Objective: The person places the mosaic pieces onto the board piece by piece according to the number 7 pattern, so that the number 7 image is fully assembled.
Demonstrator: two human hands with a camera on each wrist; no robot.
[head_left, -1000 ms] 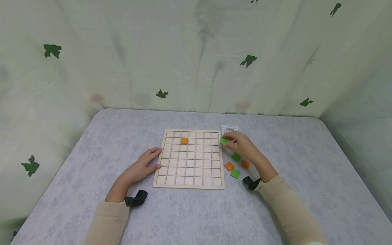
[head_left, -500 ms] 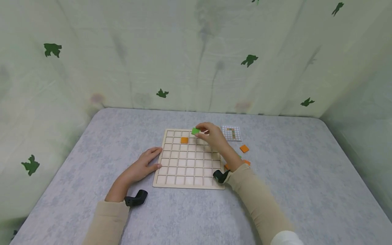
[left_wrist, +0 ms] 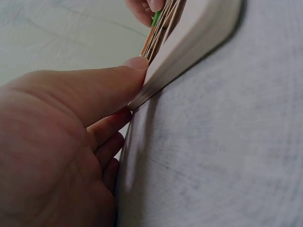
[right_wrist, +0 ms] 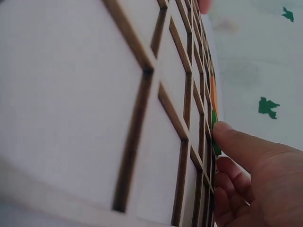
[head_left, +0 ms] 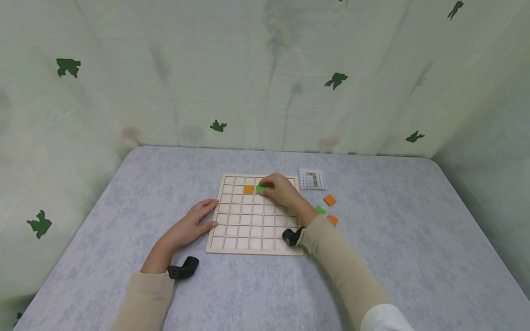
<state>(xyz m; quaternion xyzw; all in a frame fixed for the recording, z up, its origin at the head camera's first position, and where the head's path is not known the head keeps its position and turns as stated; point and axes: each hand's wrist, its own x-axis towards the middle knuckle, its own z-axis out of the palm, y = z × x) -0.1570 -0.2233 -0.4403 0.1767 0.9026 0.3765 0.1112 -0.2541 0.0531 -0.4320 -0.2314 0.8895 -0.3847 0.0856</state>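
A pale wooden grid board (head_left: 245,231) lies flat on the table. An orange square tile (head_left: 248,189) sits in a cell of its second row from the back. Just right of that, my right hand (head_left: 281,189) pinches a green square tile (head_left: 259,189) between thumb and fingers, at the neighbouring cell. In the right wrist view the thumb presses on the green tile (right_wrist: 216,144); whether it lies fully in the cell I cannot tell. My left hand (head_left: 193,225) rests against the board's left edge, thumb and fingers touching it, fingers fairly straight.
A small printed grid card (head_left: 312,179) with a coloured pattern lies right of the board. Nearer me are a loose orange tile (head_left: 329,200), a green tile (head_left: 320,210) and another orange tile (head_left: 332,220), partly covered by the right forearm. A patterned curtain stands behind the table.
My right hand has carried the green tile leftward from the board's right side, then lowered it beside the orange tile. The card has come into full view. The left hand stays put.
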